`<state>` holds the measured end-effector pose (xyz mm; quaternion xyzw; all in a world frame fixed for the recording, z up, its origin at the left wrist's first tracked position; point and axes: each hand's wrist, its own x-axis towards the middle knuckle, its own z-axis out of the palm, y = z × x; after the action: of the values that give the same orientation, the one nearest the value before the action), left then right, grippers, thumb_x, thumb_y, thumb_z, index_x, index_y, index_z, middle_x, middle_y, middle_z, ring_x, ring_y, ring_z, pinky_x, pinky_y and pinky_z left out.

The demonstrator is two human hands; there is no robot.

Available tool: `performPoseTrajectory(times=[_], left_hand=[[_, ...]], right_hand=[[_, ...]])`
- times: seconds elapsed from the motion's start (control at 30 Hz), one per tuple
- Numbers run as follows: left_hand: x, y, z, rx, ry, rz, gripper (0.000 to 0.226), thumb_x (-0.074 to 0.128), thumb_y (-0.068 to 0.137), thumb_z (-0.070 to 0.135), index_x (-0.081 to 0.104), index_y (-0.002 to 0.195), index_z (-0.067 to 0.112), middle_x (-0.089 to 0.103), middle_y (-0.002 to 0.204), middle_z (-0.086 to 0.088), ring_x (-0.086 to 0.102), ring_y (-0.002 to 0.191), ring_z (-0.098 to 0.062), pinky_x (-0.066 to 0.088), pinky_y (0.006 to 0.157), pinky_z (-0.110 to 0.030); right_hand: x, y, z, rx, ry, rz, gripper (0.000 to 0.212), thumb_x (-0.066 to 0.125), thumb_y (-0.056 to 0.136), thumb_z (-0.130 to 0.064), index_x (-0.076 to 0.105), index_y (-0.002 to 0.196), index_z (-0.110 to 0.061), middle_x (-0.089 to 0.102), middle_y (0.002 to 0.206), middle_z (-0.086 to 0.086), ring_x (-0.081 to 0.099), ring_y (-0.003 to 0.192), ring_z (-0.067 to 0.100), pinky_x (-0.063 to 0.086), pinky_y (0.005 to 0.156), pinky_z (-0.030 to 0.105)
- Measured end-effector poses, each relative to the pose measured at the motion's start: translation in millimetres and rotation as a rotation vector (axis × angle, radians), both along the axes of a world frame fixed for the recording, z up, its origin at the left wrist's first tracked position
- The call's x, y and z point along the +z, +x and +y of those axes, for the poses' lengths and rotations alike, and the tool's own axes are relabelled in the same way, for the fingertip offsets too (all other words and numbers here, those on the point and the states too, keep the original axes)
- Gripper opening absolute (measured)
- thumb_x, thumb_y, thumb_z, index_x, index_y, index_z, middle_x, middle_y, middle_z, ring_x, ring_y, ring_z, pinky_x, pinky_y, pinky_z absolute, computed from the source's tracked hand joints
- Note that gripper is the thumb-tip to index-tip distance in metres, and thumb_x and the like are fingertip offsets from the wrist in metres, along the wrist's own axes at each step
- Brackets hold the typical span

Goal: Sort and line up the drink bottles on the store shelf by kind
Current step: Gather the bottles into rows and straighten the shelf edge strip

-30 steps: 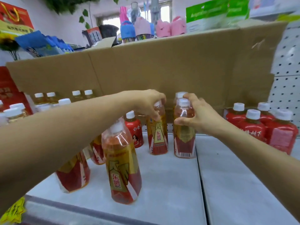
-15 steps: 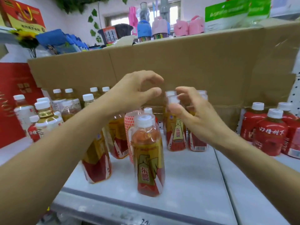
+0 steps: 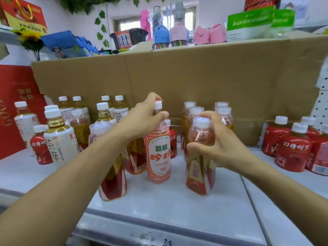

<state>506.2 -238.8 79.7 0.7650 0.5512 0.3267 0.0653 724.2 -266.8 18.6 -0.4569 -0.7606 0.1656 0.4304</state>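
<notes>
a near bottle (image 3: 113, 181) is standing on the shelf (image 3: 177, 206) under the left forearm. just beyond, right of centre, the right hand (image 3: 223, 146) is clamping thumb and fingers round the shoulder of an amber bottle (image 3: 199, 169). mid-shelf, the left hand (image 3: 142, 119) is gripping the neck of the upright pink bottle (image 3: 158, 157). red bottles (image 3: 292, 150) are standing far right, white-label bottles (image 3: 59, 144) far left, cardboard (image 3: 195, 77) behind.

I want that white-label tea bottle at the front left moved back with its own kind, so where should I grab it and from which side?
Probably best to take the white-label tea bottle by its neck, just under the cap, coming down from above. It stands upright with the cap free, while a small red bottle and an amber bottle crowd its body on either side.
</notes>
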Motion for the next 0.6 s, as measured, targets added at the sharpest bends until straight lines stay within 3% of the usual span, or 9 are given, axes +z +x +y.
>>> performPoseTrajectory(times=[0.1, 0.2, 0.3, 0.4, 0.5, 0.6], left_hand=[[-1, 3, -1, -0.04, 0.003, -0.054, 0.027, 0.056, 0.098, 0.039, 0.044, 0.118, 0.026, 0.061, 0.091, 0.004, 0.062, 0.087, -0.014, 0.054, 0.076, -0.036], [-3, 12, -3, -0.114, 0.032, -0.082, 0.023, 0.059, 0.097, 0.038, 0.045, 0.113, 0.027, 0.061, 0.089, 0.007, 0.059, 0.081, -0.007, 0.05, 0.07, -0.029], [-3, 24, -7, -0.226, 0.021, -0.106, 0.022, 0.061, 0.097, 0.036, 0.048, 0.111, 0.026, 0.06, 0.086, 0.01, 0.057, 0.075, -0.002, 0.046, 0.066, -0.023], [0, 25, -9, -0.369, -0.115, -0.168, 0.025, 0.063, 0.096, 0.033, 0.051, 0.117, 0.028, 0.07, 0.097, 0.003, 0.068, 0.091, -0.012, 0.057, 0.082, -0.035], [7, 11, -15, -0.375, -0.11, -0.131, 0.036, 0.062, 0.096, 0.033, 0.052, 0.129, 0.026, 0.07, 0.11, 0.005, 0.067, 0.103, -0.007, 0.055, 0.095, -0.035], [13, -14, -29, -0.213, 0.148, -0.047, 0.039, 0.061, 0.095, 0.038, 0.053, 0.132, 0.029, 0.066, 0.113, 0.014, 0.061, 0.106, 0.002, 0.051, 0.094, -0.023]], right_hand=[[-3, 19, 19, -0.207, 0.062, -0.055, 0.08, 0.081, 0.074, -0.041, 0.033, 0.136, -0.029, 0.051, 0.124, -0.002, 0.052, 0.115, 0.016, 0.047, 0.1, 0.04], [-6, 25, 27, -0.387, 0.094, -0.198, 0.088, 0.077, 0.073, -0.052, 0.032, 0.143, -0.025, 0.041, 0.132, 0.005, 0.035, 0.122, 0.021, 0.039, 0.103, 0.042], [-7, 20, 24, -0.493, 0.344, -0.31, 0.08, 0.062, 0.079, -0.06, 0.038, 0.143, -0.018, 0.04, 0.137, 0.009, 0.032, 0.124, 0.025, 0.035, 0.103, 0.042], [-2, 2, 12, -0.351, 0.554, -0.214, 0.064, 0.048, 0.091, -0.057, 0.046, 0.138, -0.013, 0.048, 0.132, 0.007, 0.037, 0.121, 0.02, 0.036, 0.1, 0.037], [9, -22, 1, -0.113, 0.396, -0.086, 0.069, 0.049, 0.092, -0.06, 0.036, 0.146, -0.019, 0.049, 0.135, 0.0, 0.046, 0.121, 0.013, 0.041, 0.099, 0.031], [16, -42, -2, -0.003, 0.161, -0.027, 0.085, 0.057, 0.085, -0.058, 0.017, 0.153, -0.027, 0.045, 0.142, -0.005, 0.048, 0.125, 0.01, 0.042, 0.106, 0.034]])
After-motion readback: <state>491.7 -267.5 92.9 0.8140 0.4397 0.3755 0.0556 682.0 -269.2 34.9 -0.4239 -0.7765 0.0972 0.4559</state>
